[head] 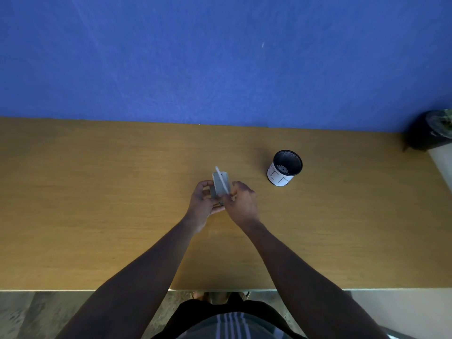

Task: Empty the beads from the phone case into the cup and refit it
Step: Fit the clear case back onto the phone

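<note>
Above the table's middle, the left hand [204, 204] grips a grey rectangular phone [219, 185] while the right hand [241, 203] pinches its thin clear plastic case [222, 179], half peeled away. Pale beads already lie in the black-and-white cup [285, 171] nearer the far right corner, so refitting seems left. The wooden table [97, 204] meets a blue wall [220, 57].

Both bare forearms reach forward and angle inward, so the hands meet well to the left of the cup [286, 168]. The left hand [203, 204] lies palm-up, its fingers curled round the phone [220, 188], while the right hand [242, 204], knuckles up, pinches the thin clear case [222, 179] tilted above it.
</note>
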Tool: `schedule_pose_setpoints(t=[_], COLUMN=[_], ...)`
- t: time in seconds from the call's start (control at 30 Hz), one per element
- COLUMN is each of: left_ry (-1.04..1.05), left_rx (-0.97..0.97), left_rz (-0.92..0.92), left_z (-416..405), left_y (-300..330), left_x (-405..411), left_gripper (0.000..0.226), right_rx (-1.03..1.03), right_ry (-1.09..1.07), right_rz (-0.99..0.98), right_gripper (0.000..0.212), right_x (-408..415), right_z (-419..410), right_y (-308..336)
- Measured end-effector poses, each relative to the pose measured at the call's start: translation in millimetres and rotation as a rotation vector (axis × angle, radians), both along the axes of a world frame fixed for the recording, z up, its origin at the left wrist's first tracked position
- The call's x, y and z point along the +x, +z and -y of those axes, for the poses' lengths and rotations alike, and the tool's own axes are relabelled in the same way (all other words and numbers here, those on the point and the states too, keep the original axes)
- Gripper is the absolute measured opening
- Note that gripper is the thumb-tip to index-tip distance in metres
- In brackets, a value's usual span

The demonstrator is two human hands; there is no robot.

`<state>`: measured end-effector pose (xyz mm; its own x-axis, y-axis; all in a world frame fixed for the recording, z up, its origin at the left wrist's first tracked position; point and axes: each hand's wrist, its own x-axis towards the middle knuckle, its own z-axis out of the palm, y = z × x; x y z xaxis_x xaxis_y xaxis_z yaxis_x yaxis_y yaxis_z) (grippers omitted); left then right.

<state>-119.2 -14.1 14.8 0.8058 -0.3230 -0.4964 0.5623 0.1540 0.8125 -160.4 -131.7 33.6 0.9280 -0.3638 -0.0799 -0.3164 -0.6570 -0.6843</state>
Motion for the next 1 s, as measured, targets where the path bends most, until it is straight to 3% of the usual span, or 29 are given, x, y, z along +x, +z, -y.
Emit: schedule_pose_setpoints(t=[0.17, 0.37, 1.0], left_ry=[0.001, 0.004, 0.106], left_rx=[-0.051, -0.086, -0.165], left_rz=[-0.007, -0.026, -0.075], left_z=[4.2, 9.3, 13.7], left_y=[2.3, 6.0, 3.0], left_x=[-0.8, -3.3, -0.3], left_gripper=[0.038, 0.023, 0.027], right_rx=[-0.056, -0.164, 0.063], right_ry=[-0.007, 0.104, 0.100], right_rz=[0.017, -0.040, -0.057], right_gripper=[0.019, 0.028, 0.046], right_x=[-2.8, -2.7, 0.9], right_z=[0.1, -4.3, -0.1], right_y=[0.4, 0.2, 3.8])
